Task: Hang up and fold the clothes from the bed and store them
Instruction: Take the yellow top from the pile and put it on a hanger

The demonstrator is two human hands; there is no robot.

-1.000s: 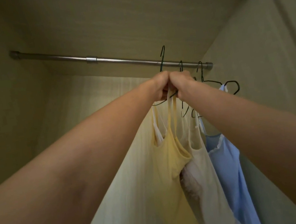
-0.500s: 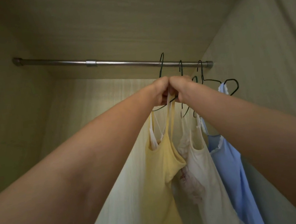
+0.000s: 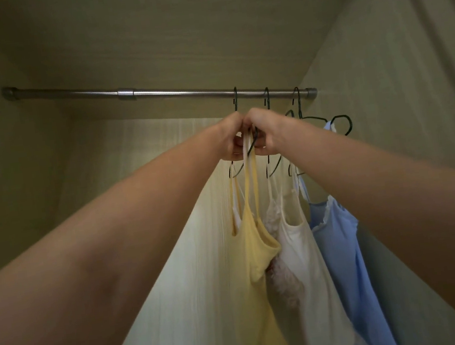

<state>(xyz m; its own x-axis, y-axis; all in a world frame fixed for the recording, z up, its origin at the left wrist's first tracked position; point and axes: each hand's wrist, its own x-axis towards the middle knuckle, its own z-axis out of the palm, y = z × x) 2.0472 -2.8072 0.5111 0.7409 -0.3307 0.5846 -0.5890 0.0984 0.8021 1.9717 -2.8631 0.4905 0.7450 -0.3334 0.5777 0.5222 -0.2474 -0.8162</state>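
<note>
Yellow camisole (image 3: 254, 244) hangs leftmost on the rail (image 3: 181, 93), hook over it, beside two hung tops, my left hand (image 3: 232, 140) and right hand (image 3: 266, 135) fingers pinching its straps; bed unseen.

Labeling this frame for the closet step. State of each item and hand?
yellow camisole: on its hanger, straps gripped by both hands.
white camisole: hanging, untouched.
blue camisole: hanging, nearest the right wall.
hangers: three hooked on the rod.
rod: mounted, left part bare.
left hand: curled round the yellow straps.
right hand: curled round the straps and hanger wire.
</note>
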